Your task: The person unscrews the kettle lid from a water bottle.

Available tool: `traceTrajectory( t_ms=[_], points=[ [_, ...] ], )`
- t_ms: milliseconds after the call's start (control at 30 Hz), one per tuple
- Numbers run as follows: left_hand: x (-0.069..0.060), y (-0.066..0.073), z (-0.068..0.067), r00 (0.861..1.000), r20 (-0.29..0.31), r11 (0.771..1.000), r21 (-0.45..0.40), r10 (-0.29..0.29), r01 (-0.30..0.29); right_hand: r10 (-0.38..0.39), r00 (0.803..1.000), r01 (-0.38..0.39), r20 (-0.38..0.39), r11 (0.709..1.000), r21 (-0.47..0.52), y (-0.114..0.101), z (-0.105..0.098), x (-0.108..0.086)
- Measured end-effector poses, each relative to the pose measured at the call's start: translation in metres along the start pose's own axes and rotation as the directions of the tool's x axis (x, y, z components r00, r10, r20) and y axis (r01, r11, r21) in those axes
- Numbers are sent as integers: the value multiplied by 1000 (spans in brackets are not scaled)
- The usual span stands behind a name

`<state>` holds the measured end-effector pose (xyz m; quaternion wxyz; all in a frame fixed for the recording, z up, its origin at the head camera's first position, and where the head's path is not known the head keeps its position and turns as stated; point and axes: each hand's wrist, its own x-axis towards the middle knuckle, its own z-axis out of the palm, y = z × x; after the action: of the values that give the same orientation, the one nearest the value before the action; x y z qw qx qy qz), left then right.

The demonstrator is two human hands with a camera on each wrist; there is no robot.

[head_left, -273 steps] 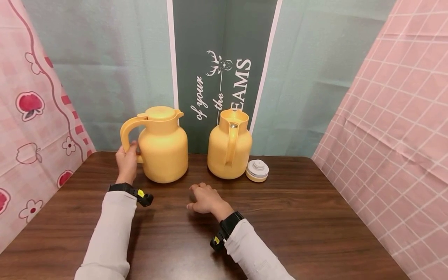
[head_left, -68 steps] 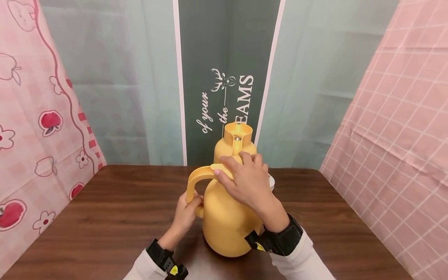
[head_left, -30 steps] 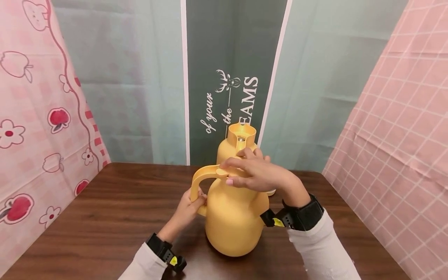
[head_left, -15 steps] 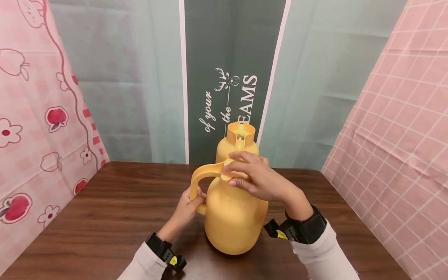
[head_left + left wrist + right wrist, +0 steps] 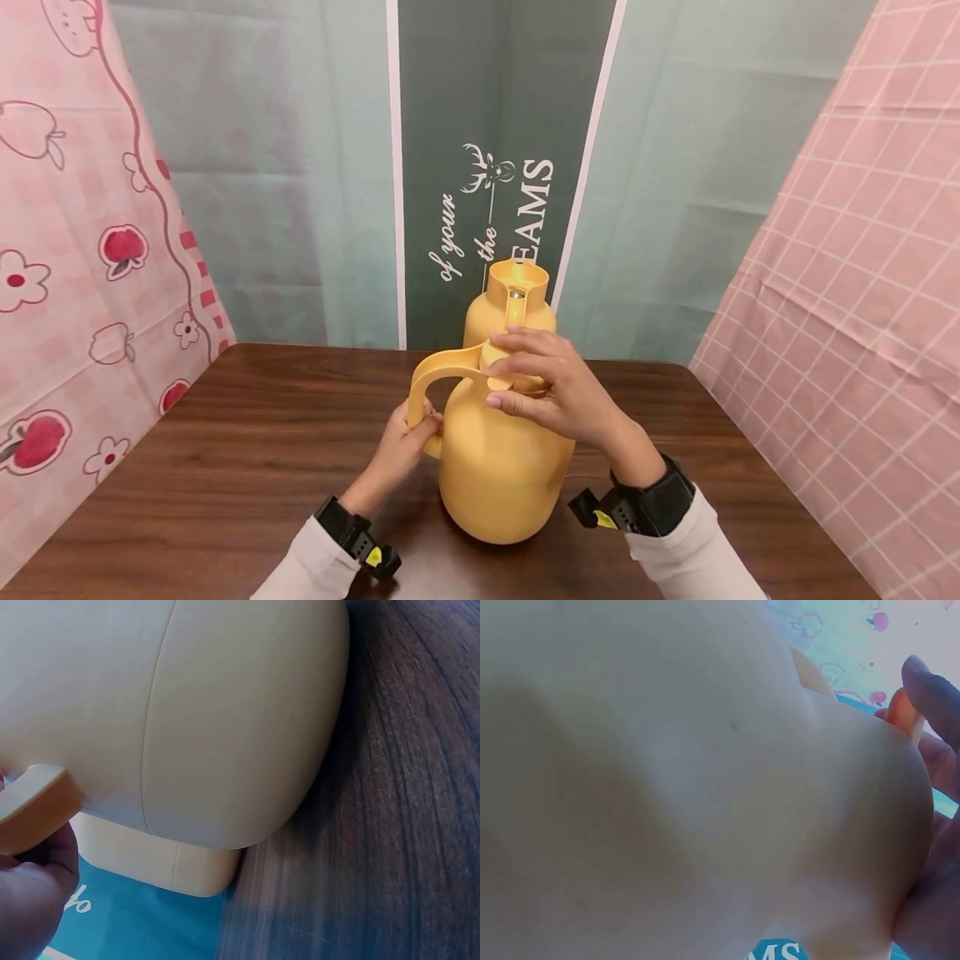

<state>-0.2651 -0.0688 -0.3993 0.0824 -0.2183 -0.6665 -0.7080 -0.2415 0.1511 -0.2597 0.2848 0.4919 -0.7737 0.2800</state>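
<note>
A yellow thermos jug (image 5: 502,487) stands upright on the table near me. My left hand (image 5: 401,446) holds the lower part of its handle (image 5: 435,367), which points left. From above, my right hand (image 5: 562,387) grips the jug's round lid (image 5: 493,357), with the thumb on the near side and the fingers over the top. The lid's small tab sits turned away from the handle, toward the front. The left wrist view shows the jug's base on the wood and my fingers round the handle's end (image 5: 37,802). In the right wrist view, the jug's body fills most of the picture.
Right behind stands a second yellow jug (image 5: 517,287) with an open top and its handle facing me. The brown wooden table (image 5: 225,467) stretches out on both sides. Curtains (image 5: 795,275) enclose it at the back and sides.
Earlier the jug stood at the back left; it has come to the near middle. Over the last second my right hand has turned the lid, its tab swinging from the handle toward the front.
</note>
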Motion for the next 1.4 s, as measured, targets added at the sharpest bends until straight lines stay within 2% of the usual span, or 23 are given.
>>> traceTrajectory(
  t_ms=[200,567,700,800,967,1100,1200,1300,1400],
  points=[
    [0,1,0,1000,0,1000,0,25,-25,-38,997,40,-68,999,26,-2,1,-6],
    [-1,-1,1,1000,20,1000,-6,-15,15,-12,997,8,-79,999,-44,-11,-4,-20],
    [-1,-1,2,1000,14,1000,-11,-8,8,-34,989,36,-142,999,11,-10,-9,-25],
    [-1,0,3,1000,-12,1000,-8,4,-4,-43,981,55,-189,997,58,-8,-13,-30],
    [-1,0,4,999,-34,1000,-7,19,-19,-34,973,53,-228,996,78,-4,-19,-37],
    [-1,0,3,999,-32,1000,-9,-2,2,14,968,2,-249,998,63,-2,-23,-41],
    [-1,3,3,999,-24,1000,-13,-26,26,71,965,-64,-254,997,34,-1,-27,-44],
    [-2,13,5,1000,-12,1000,-11,-26,26,148,958,-151,-247,988,7,2,-30,-45],
    [-4,23,6,1000,-8,1000,-4,-19,19,279,936,-273,-214,960,56,5,-33,-43]
  ],
)
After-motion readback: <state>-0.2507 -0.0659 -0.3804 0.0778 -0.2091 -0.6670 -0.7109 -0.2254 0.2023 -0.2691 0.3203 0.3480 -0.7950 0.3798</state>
